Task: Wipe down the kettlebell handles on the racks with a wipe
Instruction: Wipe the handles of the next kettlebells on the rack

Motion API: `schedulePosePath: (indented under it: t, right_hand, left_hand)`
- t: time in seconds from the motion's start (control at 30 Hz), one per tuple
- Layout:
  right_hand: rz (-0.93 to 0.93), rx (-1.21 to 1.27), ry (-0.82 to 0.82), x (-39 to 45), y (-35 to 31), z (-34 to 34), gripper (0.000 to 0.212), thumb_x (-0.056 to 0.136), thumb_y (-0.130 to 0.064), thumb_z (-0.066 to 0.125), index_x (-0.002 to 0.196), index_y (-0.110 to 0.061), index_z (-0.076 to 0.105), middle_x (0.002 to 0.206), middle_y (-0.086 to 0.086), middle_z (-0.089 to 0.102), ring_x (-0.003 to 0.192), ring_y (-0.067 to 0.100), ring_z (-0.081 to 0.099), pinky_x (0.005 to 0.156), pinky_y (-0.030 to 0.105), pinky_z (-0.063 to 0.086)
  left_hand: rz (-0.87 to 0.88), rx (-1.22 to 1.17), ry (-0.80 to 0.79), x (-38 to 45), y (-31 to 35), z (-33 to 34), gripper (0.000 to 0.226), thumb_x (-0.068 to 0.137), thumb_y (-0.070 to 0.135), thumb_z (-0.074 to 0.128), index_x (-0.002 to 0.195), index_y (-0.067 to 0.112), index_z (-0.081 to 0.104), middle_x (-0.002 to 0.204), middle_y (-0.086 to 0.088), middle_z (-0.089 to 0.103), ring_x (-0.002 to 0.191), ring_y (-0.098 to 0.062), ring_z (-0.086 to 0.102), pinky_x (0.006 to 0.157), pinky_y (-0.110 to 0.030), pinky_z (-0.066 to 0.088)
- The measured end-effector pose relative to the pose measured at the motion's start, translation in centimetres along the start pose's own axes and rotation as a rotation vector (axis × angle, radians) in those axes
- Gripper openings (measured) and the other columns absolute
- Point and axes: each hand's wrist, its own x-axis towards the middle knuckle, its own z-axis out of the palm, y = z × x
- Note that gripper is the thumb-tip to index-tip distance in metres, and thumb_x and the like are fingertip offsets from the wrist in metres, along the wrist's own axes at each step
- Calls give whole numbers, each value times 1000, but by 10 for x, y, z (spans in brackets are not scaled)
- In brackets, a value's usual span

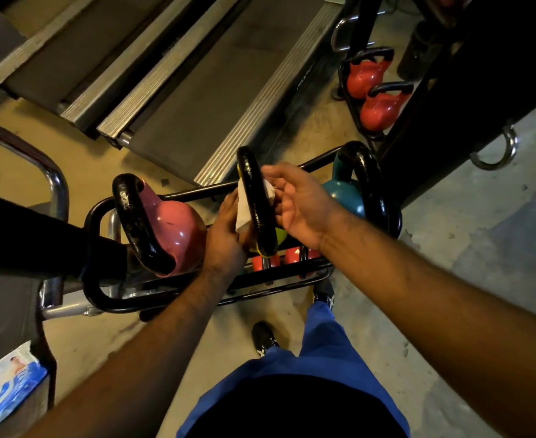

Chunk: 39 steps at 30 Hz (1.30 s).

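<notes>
A black rack (108, 298) holds three kettlebells side by side: a pink one (178, 229) on the left, a yellow-green one (280, 236) in the middle and a teal one (345, 194) on the right. A white wipe (243, 213) is wrapped round the middle bell's black handle (255, 184). My left hand (224, 235) holds the wipe against the handle's left side. My right hand (295, 200) pinches the wipe's other end on the handle's right side. Most of the yellow-green body is hidden under my hands.
Two red kettlebells (370, 90) sit on another rack at the back right. Treadmill decks (216, 90) lie behind the rack. A blue and white wipes pack (4, 393) is at the lower left. A steel hook (500, 156) hangs on the right. My shoes (265, 339) stand close before the rack.
</notes>
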Motion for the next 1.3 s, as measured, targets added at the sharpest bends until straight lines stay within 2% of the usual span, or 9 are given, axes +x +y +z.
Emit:
schedulePosePath:
  t: [0.17,0.27,0.47,0.57,0.67,0.8,0.97,1.13,1.3]
  right_hand:
    - [-20,36,51,11,-3,6,34,94,-31,53,112,-6,66,89,6,68,77,17,63,64,26,53]
    - [-40,42,86,19,-6,13,26,94,-31,54,103,-10,67,78,1,68,70,14,60,57,24,50]
    - [-34,-105,-41,3,11,-6,35,94,-33,52,114,-9,67,91,3,72,80,13,67,75,31,53]
    - [-56,-19,36,9,4,-6,32,95,-32,53,111,-8,67,89,7,71,79,17,66,71,31,54]
    - [-49,60,173,23,1,8,34,93,-28,58,113,-1,66,89,13,66,76,22,64,64,30,54]
    - [-40,-4,204,24,7,11,40,91,-28,61,119,0,66,94,14,65,81,24,63,65,32,54]
    - [-68,29,210,28,-11,7,19,91,-26,59,96,-9,66,86,14,66,73,23,62,67,33,52]
    - [-50,5,157,32,-5,22,23,84,-33,63,86,-11,63,70,6,57,58,17,56,52,27,47]
    - [-33,164,144,29,-18,4,31,94,-32,52,120,-14,53,83,12,61,64,19,61,57,26,51]
  left_hand:
    - [16,91,-15,-2,-5,-7,48,91,53,55,135,36,51,131,-2,61,122,-22,59,100,-53,49]
    - [24,48,4,-3,2,-4,26,90,34,55,115,39,62,122,-3,63,112,-14,61,94,-41,52]
    - [-2,-49,-33,-3,1,-9,46,84,57,65,126,40,59,121,-6,65,115,-30,62,98,-56,48]
    - [-20,-57,-95,0,4,-8,47,85,39,67,131,31,58,112,-21,62,104,-44,61,94,-62,48]
    - [-164,-188,-58,4,11,-12,33,87,27,65,115,13,60,96,-6,67,86,-12,68,78,-34,56]
    - [-235,-177,-18,-1,12,-12,58,70,40,64,115,3,60,82,5,63,73,-4,63,72,-29,53]
    - [59,49,-15,-3,0,-5,39,94,33,58,132,40,55,136,0,57,130,-19,52,108,-53,42]
    - [-30,4,-38,3,-4,-15,31,96,24,57,126,22,63,124,-2,66,121,-23,60,104,-53,46]
    - [88,107,-70,-1,3,-8,28,94,29,56,120,19,64,121,-3,62,117,-24,59,101,-44,47]
